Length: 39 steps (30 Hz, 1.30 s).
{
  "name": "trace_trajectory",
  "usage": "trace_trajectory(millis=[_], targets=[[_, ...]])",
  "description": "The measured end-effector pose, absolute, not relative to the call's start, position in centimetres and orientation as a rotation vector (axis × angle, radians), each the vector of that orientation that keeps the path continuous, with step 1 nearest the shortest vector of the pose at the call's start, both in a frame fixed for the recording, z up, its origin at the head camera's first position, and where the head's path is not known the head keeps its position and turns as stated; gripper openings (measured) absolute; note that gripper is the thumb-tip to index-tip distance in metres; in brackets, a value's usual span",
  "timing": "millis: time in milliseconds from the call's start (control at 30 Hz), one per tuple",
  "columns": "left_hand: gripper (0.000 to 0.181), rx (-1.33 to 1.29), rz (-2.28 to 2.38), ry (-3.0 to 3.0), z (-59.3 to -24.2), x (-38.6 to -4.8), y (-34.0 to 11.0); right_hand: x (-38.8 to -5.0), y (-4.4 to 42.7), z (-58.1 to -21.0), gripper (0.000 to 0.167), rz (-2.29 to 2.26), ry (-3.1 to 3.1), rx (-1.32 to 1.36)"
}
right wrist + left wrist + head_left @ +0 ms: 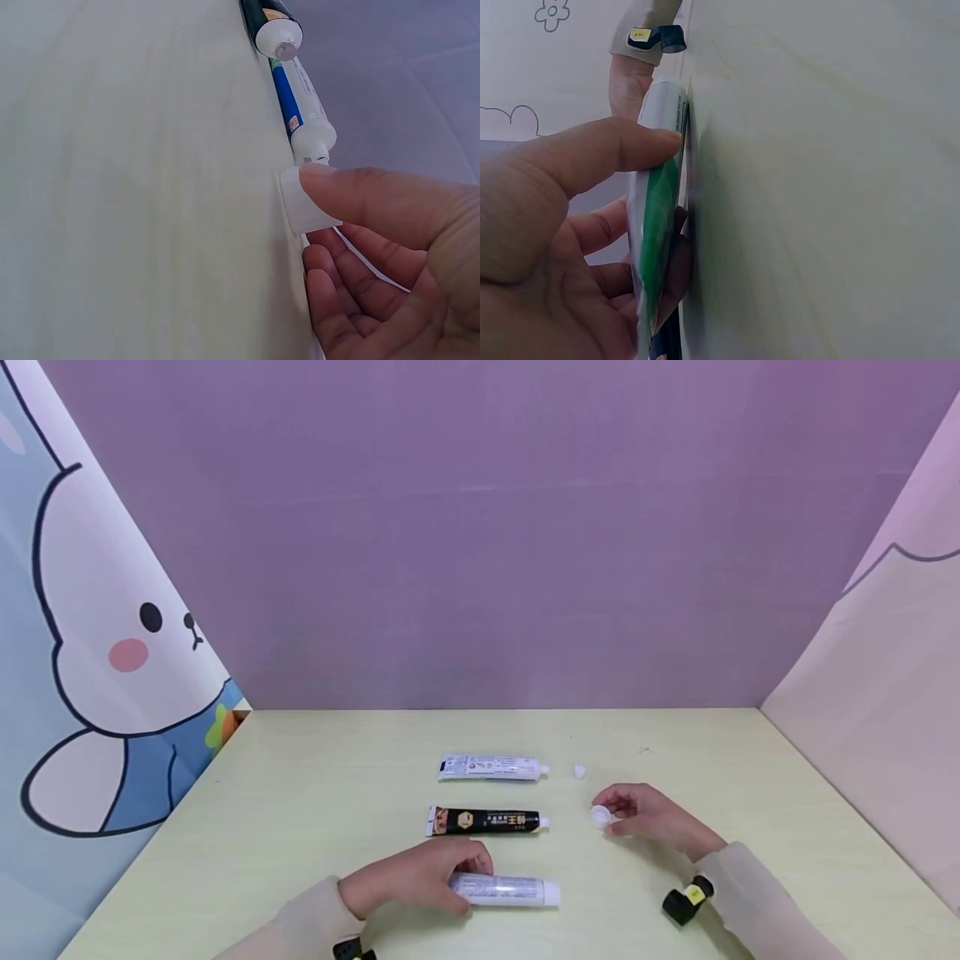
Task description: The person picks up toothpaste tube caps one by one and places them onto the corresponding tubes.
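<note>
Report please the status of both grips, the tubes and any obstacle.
Left grip holding capped white toothpaste tube. Right grip pinching white cap. Black toothpaste tube uncapped. Nothing visible between cap and its nozzle.

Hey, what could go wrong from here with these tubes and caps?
The larger cap pinched by the right hand might slip. The small cap lying loose by the far tube could get knocked away. The black tube and far tube are uncapped, so either might ooze if pressed.
</note>
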<state>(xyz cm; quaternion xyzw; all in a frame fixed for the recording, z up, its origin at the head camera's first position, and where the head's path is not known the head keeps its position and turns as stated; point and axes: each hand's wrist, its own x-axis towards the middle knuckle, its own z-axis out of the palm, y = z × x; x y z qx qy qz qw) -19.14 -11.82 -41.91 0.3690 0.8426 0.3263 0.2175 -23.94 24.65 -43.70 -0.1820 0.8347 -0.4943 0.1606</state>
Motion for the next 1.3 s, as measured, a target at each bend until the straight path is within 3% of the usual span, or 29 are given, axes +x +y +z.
trace_trajectory(millis=[567,1300], targets=[[0.041,1.035,0.854,2.363,-41.44,-19.22,-11.75,-24.11,24.27,-43.62,0.029,-1.398,2.415,-0.583],[0.042,1.025,0.869,2.344,-41.60,-19.05,-12.20,-23.71,23.79,-43.27,0.026,-1.464,2.398,-0.465]])
